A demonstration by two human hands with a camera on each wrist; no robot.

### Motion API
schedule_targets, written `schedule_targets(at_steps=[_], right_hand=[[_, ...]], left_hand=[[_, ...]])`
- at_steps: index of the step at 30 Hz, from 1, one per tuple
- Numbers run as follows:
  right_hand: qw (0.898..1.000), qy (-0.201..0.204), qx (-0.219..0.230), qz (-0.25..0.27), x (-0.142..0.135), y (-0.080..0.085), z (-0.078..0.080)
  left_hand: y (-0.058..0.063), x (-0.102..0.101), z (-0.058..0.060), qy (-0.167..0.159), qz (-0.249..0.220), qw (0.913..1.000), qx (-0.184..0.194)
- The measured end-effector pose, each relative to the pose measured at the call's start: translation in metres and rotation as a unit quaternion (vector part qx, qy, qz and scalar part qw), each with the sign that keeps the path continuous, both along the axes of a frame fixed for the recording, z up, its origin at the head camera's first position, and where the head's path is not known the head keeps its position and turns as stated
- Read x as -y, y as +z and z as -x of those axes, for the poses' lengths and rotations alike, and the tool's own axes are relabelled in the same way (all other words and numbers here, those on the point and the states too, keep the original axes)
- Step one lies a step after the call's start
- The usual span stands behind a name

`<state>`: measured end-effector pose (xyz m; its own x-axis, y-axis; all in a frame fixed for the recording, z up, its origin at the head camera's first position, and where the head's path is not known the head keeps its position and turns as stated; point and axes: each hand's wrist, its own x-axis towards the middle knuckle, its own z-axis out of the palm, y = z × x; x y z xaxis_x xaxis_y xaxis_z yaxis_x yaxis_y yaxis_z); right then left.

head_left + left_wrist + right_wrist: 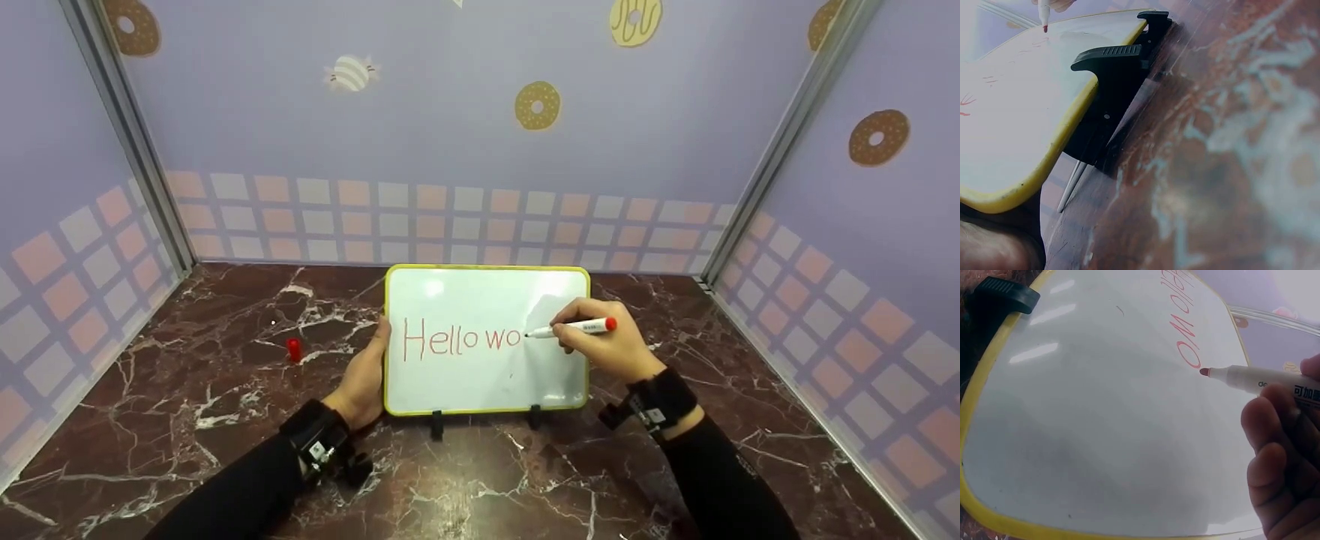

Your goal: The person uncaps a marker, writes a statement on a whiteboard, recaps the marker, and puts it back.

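Observation:
A small whiteboard (480, 382) with a yellow frame leans upright on a black-footed stand, with "Hello wo" in red across it. My right hand (604, 341) pinches a white marker (577, 328) with a red end. In the right wrist view the marker's red tip sits right beside the last "o", close to the board's surface. My left hand (364, 379) grips the board's left edge, its thumb along the yellow frame and its other fingers hidden behind. To the left, a red marker cap (294, 349) rests on the table.
The board's lower edge sits in two black stand hooks (437, 425). Beneath is a dark red marbled table (480, 487). Purple patterned panels (450, 150) enclose the back and sides, joined by metal corner posts (139, 142).

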<state>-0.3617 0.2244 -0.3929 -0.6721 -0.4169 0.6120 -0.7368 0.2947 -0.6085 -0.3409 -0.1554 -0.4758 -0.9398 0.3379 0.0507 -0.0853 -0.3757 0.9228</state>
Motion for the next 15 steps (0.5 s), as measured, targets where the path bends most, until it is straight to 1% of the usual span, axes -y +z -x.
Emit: schedule_targets(at_steps=[6, 15], right_hand=[[1.0, 0.007, 0.001, 0.015, 0.0001, -0.0006, 0.0002], [1.0, -0.004, -0.006, 0.014, 0.0006, -0.0003, 0.0004]], left_hand=[[-0.0001, -0.0004, 0.0007, -0.001, -0.001, 1.0, -0.008], [0.0005, -0.0004, -0.0002, -0.001, -0.004, 1.0, 0.0]])
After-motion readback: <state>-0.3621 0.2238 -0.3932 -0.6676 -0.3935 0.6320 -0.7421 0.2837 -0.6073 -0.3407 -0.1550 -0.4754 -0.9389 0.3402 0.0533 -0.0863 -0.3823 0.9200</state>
